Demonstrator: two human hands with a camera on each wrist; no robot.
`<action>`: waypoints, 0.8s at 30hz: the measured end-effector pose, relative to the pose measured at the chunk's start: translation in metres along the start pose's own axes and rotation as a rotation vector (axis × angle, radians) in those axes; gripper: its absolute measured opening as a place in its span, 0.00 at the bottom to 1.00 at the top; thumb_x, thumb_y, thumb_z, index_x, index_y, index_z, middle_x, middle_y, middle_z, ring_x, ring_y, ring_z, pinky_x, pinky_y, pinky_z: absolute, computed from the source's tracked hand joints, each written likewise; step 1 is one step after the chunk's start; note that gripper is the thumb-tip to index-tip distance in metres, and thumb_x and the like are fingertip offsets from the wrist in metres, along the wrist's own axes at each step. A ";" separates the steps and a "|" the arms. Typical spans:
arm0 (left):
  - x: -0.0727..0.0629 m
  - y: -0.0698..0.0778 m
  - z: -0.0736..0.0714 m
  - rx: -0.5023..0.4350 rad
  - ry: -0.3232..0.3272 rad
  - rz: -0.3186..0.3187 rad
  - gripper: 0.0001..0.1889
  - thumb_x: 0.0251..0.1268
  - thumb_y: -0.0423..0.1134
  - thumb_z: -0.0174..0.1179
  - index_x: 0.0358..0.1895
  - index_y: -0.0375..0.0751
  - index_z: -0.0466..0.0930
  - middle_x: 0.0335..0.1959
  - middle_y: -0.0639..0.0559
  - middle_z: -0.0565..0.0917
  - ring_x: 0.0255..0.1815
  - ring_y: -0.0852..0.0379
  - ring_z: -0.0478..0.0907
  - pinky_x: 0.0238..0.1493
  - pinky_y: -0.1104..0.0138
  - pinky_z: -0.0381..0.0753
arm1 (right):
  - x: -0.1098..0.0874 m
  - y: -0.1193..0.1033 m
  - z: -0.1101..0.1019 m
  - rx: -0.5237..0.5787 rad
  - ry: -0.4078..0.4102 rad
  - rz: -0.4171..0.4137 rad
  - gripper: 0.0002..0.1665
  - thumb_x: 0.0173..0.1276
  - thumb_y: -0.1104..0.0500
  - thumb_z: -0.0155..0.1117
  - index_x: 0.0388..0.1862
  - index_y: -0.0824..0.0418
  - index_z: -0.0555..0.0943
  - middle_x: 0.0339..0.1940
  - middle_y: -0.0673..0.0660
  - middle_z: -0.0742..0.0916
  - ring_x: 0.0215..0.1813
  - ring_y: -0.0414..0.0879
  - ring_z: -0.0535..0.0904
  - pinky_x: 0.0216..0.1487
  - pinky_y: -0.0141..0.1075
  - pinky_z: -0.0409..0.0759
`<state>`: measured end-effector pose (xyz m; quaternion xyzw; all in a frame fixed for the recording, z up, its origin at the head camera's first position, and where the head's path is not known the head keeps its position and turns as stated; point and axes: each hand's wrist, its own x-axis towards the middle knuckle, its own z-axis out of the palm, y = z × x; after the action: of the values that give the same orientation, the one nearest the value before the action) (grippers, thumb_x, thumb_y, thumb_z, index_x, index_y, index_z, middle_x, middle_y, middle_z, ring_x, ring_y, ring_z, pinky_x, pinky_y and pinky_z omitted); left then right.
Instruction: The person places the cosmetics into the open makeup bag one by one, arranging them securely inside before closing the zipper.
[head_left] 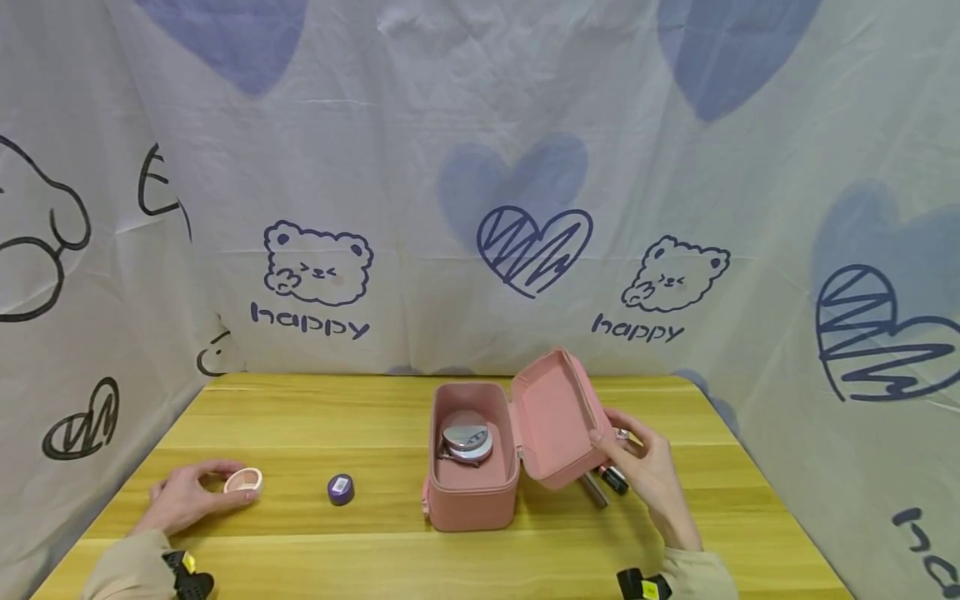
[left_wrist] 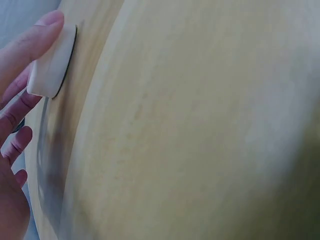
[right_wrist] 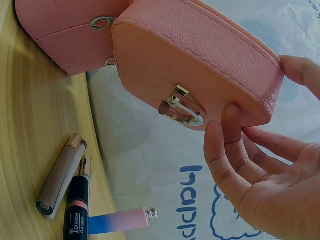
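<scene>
On the left side of the table my left hand holds a small round pale pink container between thumb and fingers. The left wrist view shows its pale side and a thin dark edge. My right hand grips the free end of the pink cosmetic case's lid, thumb at the rim and fingers against the outer face. That lid is swung out to the right of the case body, which stands upright. Inside lies a round silvery compact, with something thin and dark partly hidden beneath it.
A small purple jar stands between my left hand and the case. Under the lid lie a clear-sided tube, a black-capped lip gloss and a pink-and-blue tube. A printed cloth hangs behind the table.
</scene>
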<state>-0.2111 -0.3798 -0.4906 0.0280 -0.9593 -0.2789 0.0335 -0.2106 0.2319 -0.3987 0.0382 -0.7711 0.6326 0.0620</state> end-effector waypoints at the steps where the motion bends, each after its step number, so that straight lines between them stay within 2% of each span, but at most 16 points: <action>1: 0.000 0.001 0.000 -0.001 -0.004 -0.006 0.33 0.55 0.61 0.71 0.55 0.39 0.84 0.58 0.30 0.82 0.57 0.31 0.74 0.51 0.41 0.55 | 0.000 0.000 0.000 0.000 0.000 -0.002 0.30 0.71 0.59 0.67 0.69 0.65 0.73 0.48 0.55 0.88 0.39 0.36 0.85 0.39 0.33 0.85; 5: 0.002 0.007 -0.001 -0.014 -0.023 -0.023 0.35 0.57 0.64 0.68 0.58 0.40 0.83 0.60 0.30 0.81 0.59 0.31 0.74 0.52 0.42 0.59 | 0.000 0.000 0.000 -0.001 0.001 -0.008 0.30 0.71 0.59 0.67 0.69 0.65 0.73 0.52 0.59 0.87 0.40 0.35 0.86 0.42 0.34 0.86; 12: 0.011 0.024 -0.002 -0.056 -0.038 -0.006 0.34 0.56 0.63 0.70 0.59 0.44 0.84 0.62 0.31 0.80 0.61 0.34 0.73 0.53 0.42 0.73 | 0.000 0.001 0.000 -0.004 0.000 -0.013 0.30 0.71 0.59 0.67 0.69 0.65 0.73 0.52 0.60 0.87 0.39 0.35 0.86 0.41 0.34 0.86; 17: 0.020 0.042 -0.001 -0.076 -0.015 0.045 0.33 0.55 0.62 0.71 0.58 0.44 0.84 0.61 0.34 0.81 0.61 0.36 0.73 0.53 0.46 0.74 | 0.000 0.001 0.000 -0.007 -0.001 -0.010 0.30 0.71 0.58 0.67 0.69 0.64 0.73 0.48 0.54 0.87 0.38 0.36 0.85 0.39 0.34 0.85; 24: 0.034 0.072 0.001 -0.113 0.003 0.128 0.31 0.55 0.59 0.72 0.58 0.43 0.84 0.57 0.37 0.83 0.58 0.40 0.74 0.51 0.49 0.72 | 0.000 0.000 0.000 -0.003 -0.002 -0.009 0.30 0.70 0.59 0.67 0.69 0.65 0.73 0.46 0.52 0.87 0.38 0.36 0.85 0.39 0.34 0.85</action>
<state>-0.2480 -0.3207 -0.4509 -0.0350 -0.9418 -0.3298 0.0544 -0.2111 0.2320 -0.3991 0.0420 -0.7718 0.6312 0.0640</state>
